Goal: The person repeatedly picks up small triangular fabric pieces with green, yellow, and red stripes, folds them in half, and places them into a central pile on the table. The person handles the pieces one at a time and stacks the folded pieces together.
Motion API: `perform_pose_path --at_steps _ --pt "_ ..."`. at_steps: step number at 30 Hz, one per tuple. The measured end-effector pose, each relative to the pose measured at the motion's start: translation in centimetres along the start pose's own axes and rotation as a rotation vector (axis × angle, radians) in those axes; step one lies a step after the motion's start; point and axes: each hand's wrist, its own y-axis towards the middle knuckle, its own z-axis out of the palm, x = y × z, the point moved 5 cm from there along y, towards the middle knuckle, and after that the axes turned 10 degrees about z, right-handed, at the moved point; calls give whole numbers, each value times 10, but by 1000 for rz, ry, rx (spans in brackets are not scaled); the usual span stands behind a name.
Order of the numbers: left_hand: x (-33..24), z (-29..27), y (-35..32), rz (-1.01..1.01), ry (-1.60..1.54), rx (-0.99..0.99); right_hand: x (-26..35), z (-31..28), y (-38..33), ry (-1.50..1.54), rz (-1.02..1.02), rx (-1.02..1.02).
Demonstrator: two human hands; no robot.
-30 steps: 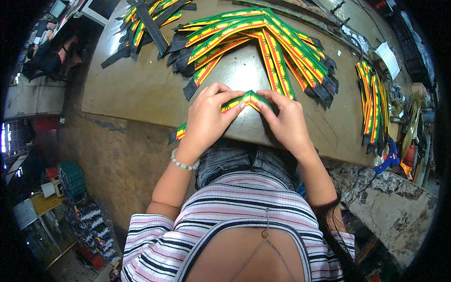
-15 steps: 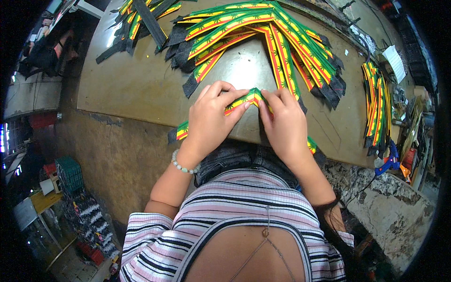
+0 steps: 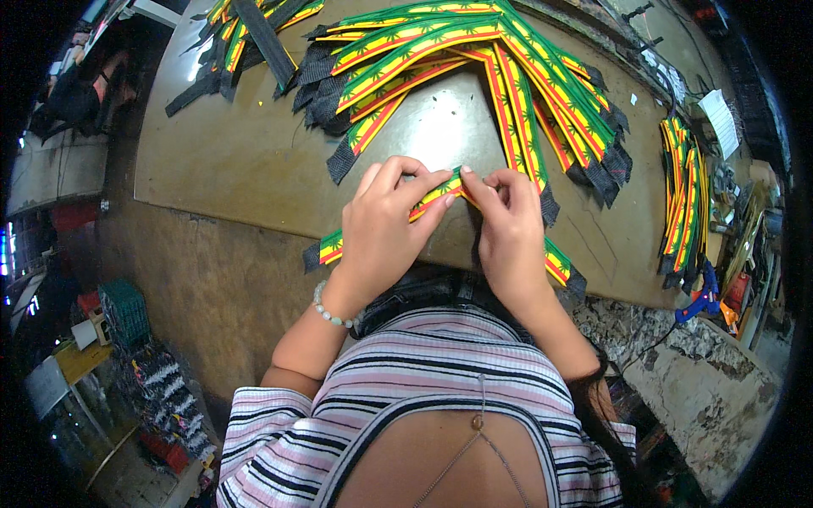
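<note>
A fabric strip (image 3: pixel 436 198) in green, yellow and red with dark leaf shapes is bent at its middle, between my hands near the table's front edge. My left hand (image 3: pixel 383 218) pinches it just left of the bend, thumb below and forefinger above. On the other side of the bend, my right hand (image 3: pixel 513 230) pinches it with thumb and forefinger. Both black-ended tails slant down and outward past my hands. Just beyond lies a fanned pile of similar bent strips (image 3: pixel 398 52), their ends dark and woven. The undersides of my fingers are hidden.
More strips with dark bands (image 3: pixel 269 44) lie at the table's far left. A bundle of strips (image 3: pixel 684 193) rests at the right edge, near a blue glue gun (image 3: pixel 701 300) and a white paper sheet (image 3: pixel 720 124). A green crate (image 3: pixel 125 315) stands low at left.
My right thumb and fingers have shifted at the bend, and my right hand has turned slightly, uncovering more of the strip's right tail. My left hand keeps its pinch.
</note>
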Motion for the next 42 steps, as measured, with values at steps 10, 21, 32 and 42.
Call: perform_pose_path --at_steps 10,21,32,42 --pt "-1 1 -1 4 16 -16 6 -5 4 2 47 146" --pt "-8 1 -3 36 79 -25 12 -14 -1 -16 16 80" --pt "-6 -11 6 -213 -575 100 -19 -37 -5 498 218 194" --pt "-55 -81 90 165 -251 79 -40 -100 5 601 301 109"
